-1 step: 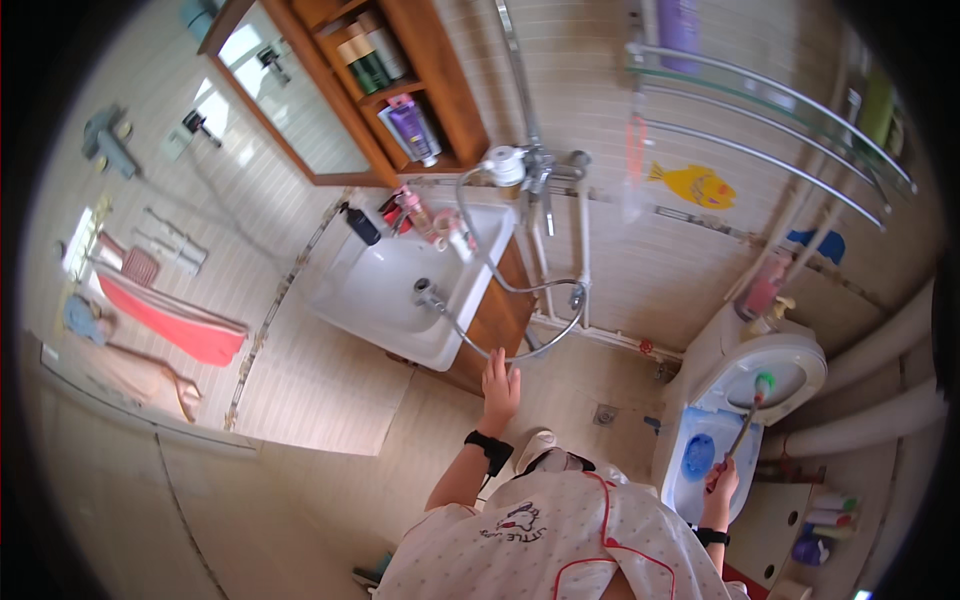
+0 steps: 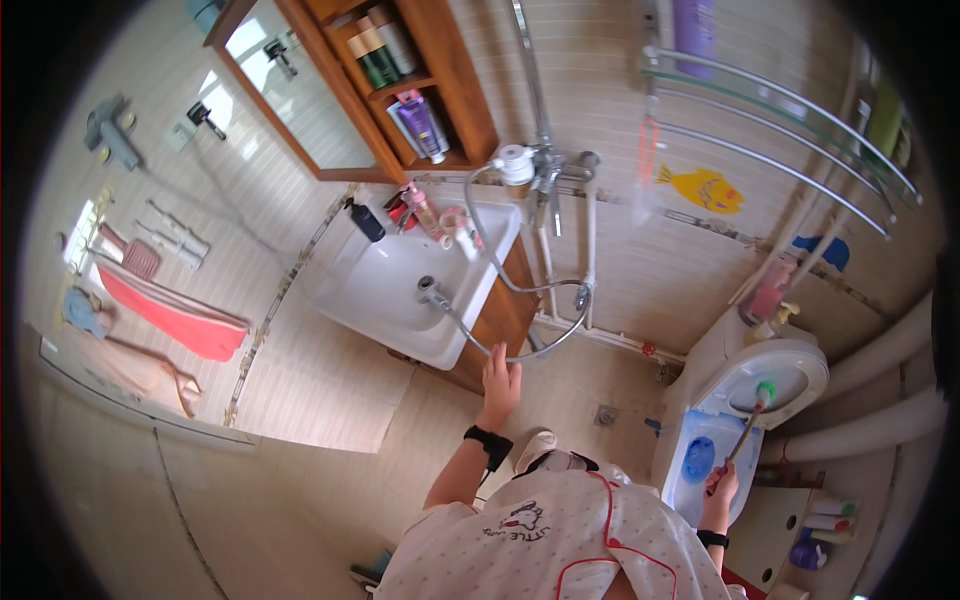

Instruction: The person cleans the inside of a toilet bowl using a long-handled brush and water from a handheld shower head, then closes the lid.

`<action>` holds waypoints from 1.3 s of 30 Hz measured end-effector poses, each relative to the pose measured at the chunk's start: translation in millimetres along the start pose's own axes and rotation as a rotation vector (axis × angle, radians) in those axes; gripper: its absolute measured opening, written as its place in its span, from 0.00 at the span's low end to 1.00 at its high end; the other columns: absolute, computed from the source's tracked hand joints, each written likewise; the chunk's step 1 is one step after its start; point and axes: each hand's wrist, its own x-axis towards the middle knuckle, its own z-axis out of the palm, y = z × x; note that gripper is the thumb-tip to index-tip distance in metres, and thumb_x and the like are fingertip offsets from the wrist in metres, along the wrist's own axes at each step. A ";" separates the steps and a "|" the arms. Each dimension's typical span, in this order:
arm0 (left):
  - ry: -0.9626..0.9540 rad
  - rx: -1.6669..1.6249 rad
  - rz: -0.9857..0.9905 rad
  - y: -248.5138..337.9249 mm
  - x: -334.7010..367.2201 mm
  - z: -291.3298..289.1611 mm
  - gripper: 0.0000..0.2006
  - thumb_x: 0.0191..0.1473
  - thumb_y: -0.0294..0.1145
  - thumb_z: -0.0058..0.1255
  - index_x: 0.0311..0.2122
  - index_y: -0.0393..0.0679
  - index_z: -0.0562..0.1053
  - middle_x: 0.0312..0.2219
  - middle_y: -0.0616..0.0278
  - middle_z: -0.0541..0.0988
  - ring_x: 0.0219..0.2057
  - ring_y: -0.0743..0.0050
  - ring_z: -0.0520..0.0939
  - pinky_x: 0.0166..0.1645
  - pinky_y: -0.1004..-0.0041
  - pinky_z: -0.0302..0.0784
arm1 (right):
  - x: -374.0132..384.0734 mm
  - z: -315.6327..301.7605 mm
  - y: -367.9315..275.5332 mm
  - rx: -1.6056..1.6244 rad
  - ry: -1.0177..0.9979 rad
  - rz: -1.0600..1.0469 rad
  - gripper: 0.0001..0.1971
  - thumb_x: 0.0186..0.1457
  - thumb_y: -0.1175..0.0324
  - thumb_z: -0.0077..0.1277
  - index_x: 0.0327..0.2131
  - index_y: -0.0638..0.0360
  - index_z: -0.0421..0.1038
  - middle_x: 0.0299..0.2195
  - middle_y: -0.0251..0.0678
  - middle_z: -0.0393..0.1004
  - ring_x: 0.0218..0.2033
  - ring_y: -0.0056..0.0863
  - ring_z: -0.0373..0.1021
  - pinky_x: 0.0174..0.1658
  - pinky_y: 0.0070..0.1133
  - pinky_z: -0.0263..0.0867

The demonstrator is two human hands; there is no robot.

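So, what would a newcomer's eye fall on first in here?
Probably the toilet at right, bright blue inside, where the right hand holds a brush, its green head up at the raised lid. Next, perhaps, the yellow fish on the far wall, and the coral towel at far left.

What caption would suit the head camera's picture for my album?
Right hand holds a brush at the raised toilet lid; left hand near the sink.

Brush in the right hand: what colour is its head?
The brush head is green, clearest in the head-camera view.
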 end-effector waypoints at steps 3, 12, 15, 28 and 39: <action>-0.171 -0.188 -0.059 -38.4 59.0 -5.6 0.23 0.48 0.33 0.43 0.49 0.35 0.56 0.45 0.41 0.63 0.44 0.47 0.67 0.46 0.63 0.63 | -4.7 6.7 14.5 0.024 -0.018 -0.001 0.11 0.50 0.63 0.40 0.17 0.51 0.56 0.09 0.25 0.53 0.06 0.14 0.48 0.06 0.12 0.40; -0.145 -0.503 -0.093 -22.7 268.2 62.4 0.23 0.51 0.41 0.39 0.49 0.38 0.56 0.44 0.47 0.66 0.44 0.58 0.68 0.48 0.70 0.61 | -45.6 9.4 53.7 0.166 0.131 -0.046 0.07 0.49 0.65 0.40 0.31 0.55 0.64 0.11 0.24 0.54 0.07 0.12 0.48 0.07 0.09 0.41; -0.423 -0.534 -0.157 9.2 278.6 41.2 0.23 0.52 0.47 0.33 0.47 0.40 0.60 0.41 0.48 0.69 0.44 0.56 0.68 0.46 0.69 0.61 | -65.1 9.7 62.3 0.223 0.171 -0.079 0.05 0.48 0.65 0.42 0.26 0.54 0.63 0.10 0.24 0.53 0.06 0.12 0.47 0.07 0.09 0.41; -0.200 -0.587 -0.081 -86.3 231.7 9.0 0.14 0.45 0.33 0.48 0.36 0.36 0.68 0.26 0.52 0.75 0.30 0.63 0.76 0.34 0.72 0.70 | -84.5 32.9 105.2 0.231 0.196 -0.049 0.05 0.47 0.68 0.41 0.21 0.52 0.59 0.10 0.23 0.53 0.07 0.12 0.48 0.07 0.08 0.43; -0.598 -0.152 -0.849 -281.6 200.7 6.0 0.18 0.41 0.39 0.48 0.33 0.33 0.68 0.32 0.50 0.73 0.30 0.59 0.75 0.31 0.67 0.72 | -111.6 84.2 119.3 0.012 0.218 -0.113 0.17 0.49 0.63 0.42 0.10 0.47 0.51 0.05 0.23 0.50 0.03 0.15 0.43 0.05 0.14 0.36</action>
